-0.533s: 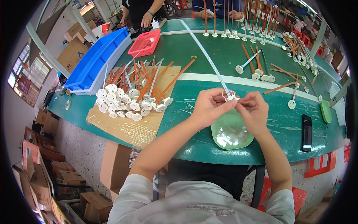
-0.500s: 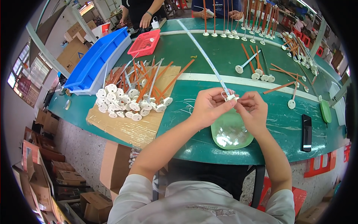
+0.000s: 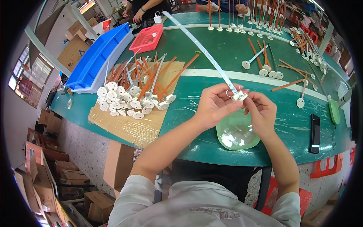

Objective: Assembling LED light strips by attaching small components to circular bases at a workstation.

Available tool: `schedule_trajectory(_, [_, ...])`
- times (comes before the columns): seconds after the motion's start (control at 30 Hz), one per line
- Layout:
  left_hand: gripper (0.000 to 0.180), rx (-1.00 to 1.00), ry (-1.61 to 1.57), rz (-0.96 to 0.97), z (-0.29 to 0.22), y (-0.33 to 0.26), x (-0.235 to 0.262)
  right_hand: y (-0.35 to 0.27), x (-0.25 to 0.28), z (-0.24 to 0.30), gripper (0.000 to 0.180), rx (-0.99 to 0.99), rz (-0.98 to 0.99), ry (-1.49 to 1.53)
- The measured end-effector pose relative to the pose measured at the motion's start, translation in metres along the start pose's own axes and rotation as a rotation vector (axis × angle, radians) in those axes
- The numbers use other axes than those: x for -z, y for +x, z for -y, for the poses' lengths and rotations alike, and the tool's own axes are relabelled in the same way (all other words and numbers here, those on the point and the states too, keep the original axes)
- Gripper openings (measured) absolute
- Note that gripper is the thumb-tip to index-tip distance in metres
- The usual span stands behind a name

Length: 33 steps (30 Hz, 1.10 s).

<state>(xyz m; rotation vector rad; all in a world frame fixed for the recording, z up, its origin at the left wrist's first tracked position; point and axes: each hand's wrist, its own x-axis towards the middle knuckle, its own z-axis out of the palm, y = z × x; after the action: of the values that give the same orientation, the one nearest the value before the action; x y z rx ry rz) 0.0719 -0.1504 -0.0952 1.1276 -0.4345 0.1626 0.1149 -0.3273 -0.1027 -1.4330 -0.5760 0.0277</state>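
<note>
Between my two hands is the white base of a LED strip point(image 3: 206, 54), a long narrow bar dotted with small lights that slants up to the far left. My left hand point(image 3: 216, 106) is closed round the base where a thin white wire loops out. The fingertips of my right hand point(image 3: 261, 110) pinch at the base's right side; whether they also hold a small part is hidden. Under both hands sits a green bowl point(image 3: 238, 143) with small clear pieces in it.
A pile of strips with round white bases point(image 3: 124, 100) covers a cardboard sheet point(image 3: 141, 132) at left. Behind it stand a blue tray point(image 3: 94, 56) and a red basket point(image 3: 146, 39). A black phone point(image 3: 315, 134) lies at right. More strips stand farther back, near other people.
The strip's far end has swung left and away, and its base has shifted slightly right. Both hands stay at the base. The whole view has moved a little.
</note>
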Motion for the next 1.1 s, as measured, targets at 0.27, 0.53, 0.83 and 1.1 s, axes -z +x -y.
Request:
schedule_trajectory(0.27, [0.046,0.003,-0.018,0.050,0.004,-0.002,-0.005,-0.005,-0.003,-0.004,0.014,0.028,-0.085,-0.047])
schedule_trajectory(0.53, [0.043,-0.025,0.008,0.026,0.011,0.000,-0.006,-0.004,-0.002,-0.010,0.014,0.022,-0.099,-0.064])
schedule_trajectory(0.83, [0.045,-0.121,0.137,-0.026,0.007,0.001,0.001,-0.003,0.010,0.012,0.007,0.559,-0.137,-0.551])
schedule_trajectory(1.1, [0.054,-0.034,-0.112,-0.056,-0.006,0.002,-0.001,-0.004,0.001,0.020,0.019,0.829,0.004,-0.669])
